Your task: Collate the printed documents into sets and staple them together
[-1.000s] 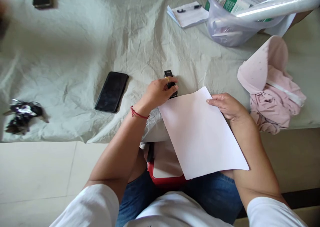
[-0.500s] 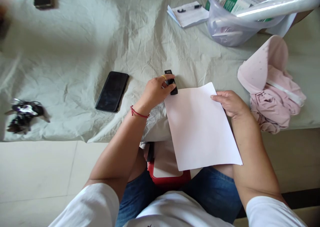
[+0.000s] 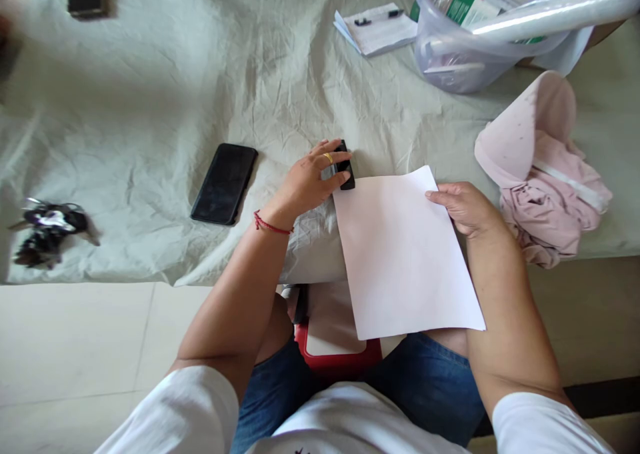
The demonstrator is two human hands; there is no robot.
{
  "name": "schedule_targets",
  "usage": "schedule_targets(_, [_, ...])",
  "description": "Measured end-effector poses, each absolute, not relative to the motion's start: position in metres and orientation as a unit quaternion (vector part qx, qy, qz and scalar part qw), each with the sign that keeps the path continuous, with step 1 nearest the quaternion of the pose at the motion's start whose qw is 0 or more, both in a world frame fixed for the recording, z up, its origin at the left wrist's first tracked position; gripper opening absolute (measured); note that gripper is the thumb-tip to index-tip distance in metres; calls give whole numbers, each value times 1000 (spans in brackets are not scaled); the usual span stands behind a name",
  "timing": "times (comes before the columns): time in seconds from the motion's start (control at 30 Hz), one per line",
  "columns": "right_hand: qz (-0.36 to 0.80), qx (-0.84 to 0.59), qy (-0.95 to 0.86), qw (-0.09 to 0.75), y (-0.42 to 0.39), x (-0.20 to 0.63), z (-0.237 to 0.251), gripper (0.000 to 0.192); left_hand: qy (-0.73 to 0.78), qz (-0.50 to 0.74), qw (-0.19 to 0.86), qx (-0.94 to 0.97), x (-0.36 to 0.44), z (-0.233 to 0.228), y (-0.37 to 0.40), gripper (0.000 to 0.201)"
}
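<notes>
L of L hand [image 3: 306, 182]: black phone [image 3: 224, 183] near, key bunch [image 3: 44, 232] well apart, both on wrinkled cloth [image 3: 150, 94]. L hand curled over small black stapler [image 3: 344, 165], fingers [image 3: 327, 155] draped on top, thumb at side; stapler sits at sheet's top-left corner. Paper sheet [image 3: 403, 254] runs from there toward lap. R hand [image 3: 463, 207] pinches sheet's far top edge, thumb on top, fingers under, not visible. To do well, I judge: keep corner squared in stapler mouth, R hand holding sheet taut & flat, press straight down w/ palm. R of R hand: pink cap and garment [image 3: 543, 174]; clear tub [image 3: 465, 41] up beyond.
</notes>
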State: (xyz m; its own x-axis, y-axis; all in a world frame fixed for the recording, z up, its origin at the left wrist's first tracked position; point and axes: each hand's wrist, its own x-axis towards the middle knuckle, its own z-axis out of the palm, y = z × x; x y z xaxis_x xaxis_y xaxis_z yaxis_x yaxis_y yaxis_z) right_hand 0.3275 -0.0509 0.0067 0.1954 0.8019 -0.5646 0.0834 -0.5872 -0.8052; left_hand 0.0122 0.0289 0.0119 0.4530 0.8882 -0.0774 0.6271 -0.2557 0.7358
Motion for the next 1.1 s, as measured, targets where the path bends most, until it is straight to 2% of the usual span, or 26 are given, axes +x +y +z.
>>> schedule_targets(0.33, [548, -705, -291, 343, -52, 328, 7, 5, 473, 166, 351, 791, 11, 0, 33, 57])
schedule_targets(0.53, [547, -707, -299, 335, -51, 332, 3, 5, 467, 176, 346, 795, 9, -13, 37, 68])
schedule_targets(0.87, [547, -698, -313, 339, -54, 335, -1, 9, 522, 105, 299, 792, 16, -10, 26, 65])
schedule_targets(1.1, [546, -692, -340, 328, -55, 341, -5, 19, 504, 163, 316, 787, 15, -18, 28, 60])
